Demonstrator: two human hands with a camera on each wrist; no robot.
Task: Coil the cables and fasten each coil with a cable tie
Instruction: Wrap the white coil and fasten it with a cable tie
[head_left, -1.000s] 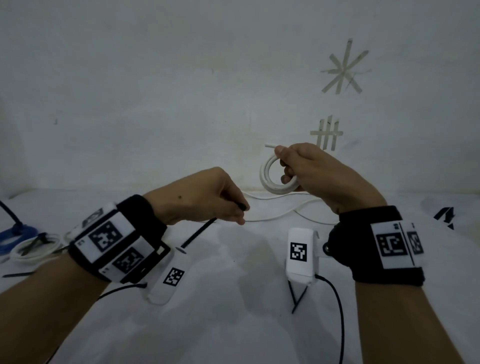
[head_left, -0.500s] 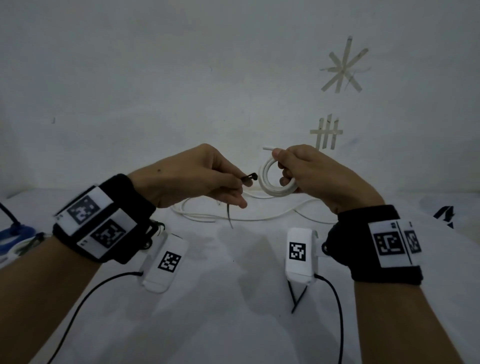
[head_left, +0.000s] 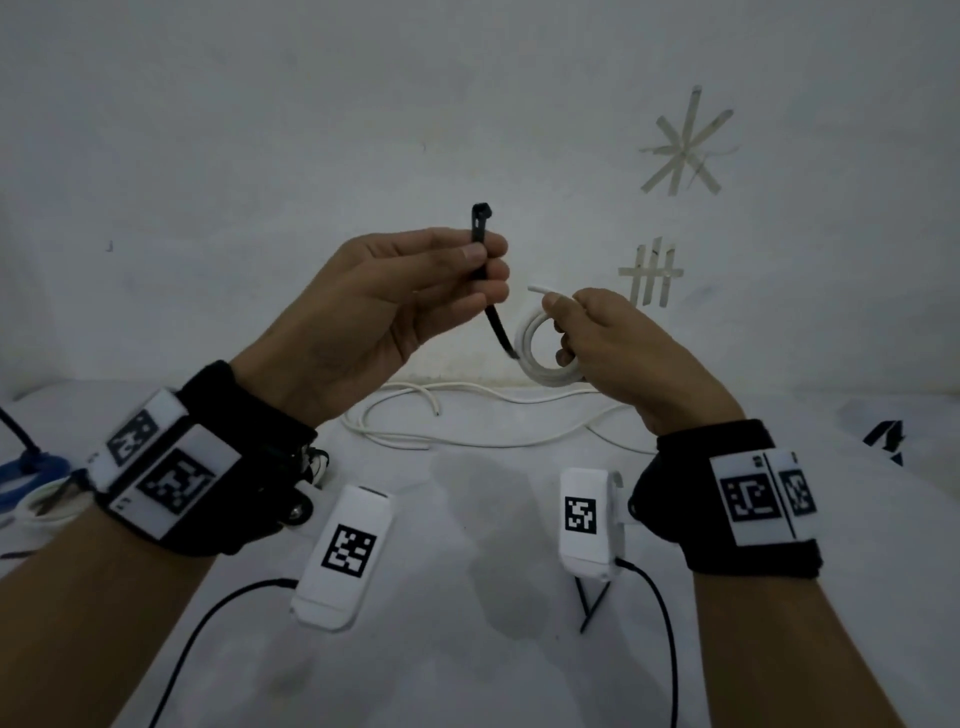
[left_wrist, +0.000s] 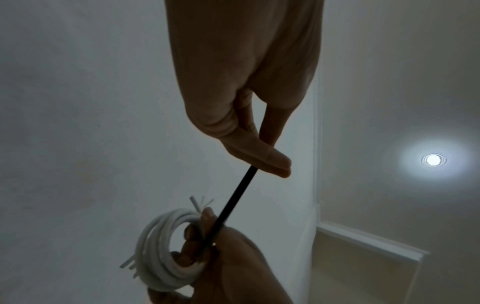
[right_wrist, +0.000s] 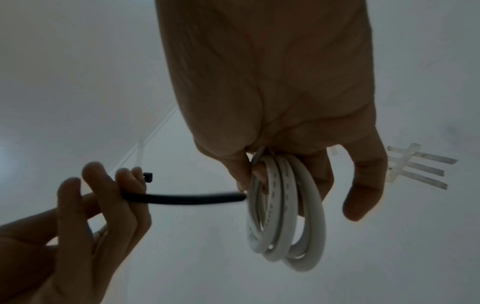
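Observation:
A small coil of white cable (head_left: 540, 353) (left_wrist: 161, 253) (right_wrist: 285, 209) hangs in the air, gripped by my right hand (head_left: 597, 343) (right_wrist: 280, 127) with one cable end sticking up past the thumb. My left hand (head_left: 415, 296) (left_wrist: 249, 115) pinches a black cable tie (head_left: 485, 270) (left_wrist: 233, 203) (right_wrist: 182, 198) near its head, which points up. The tie's tail slants down to the coil's left edge, its tip at the coil in the right wrist view. Both hands are raised above the white table (head_left: 467, 649).
Loose white cable (head_left: 467, 421) lies on the table under the hands. At the far left edge sit a blue coil (head_left: 26, 473) and a white coil (head_left: 47, 506). A spare black tie (head_left: 589, 603) lies near the right wrist. Tape marks (head_left: 685, 145) are on the wall.
My left hand rose from the table with the black tie, turned palm up, and brought the tie's tail to the coil. The right hand held the coil nearly still.

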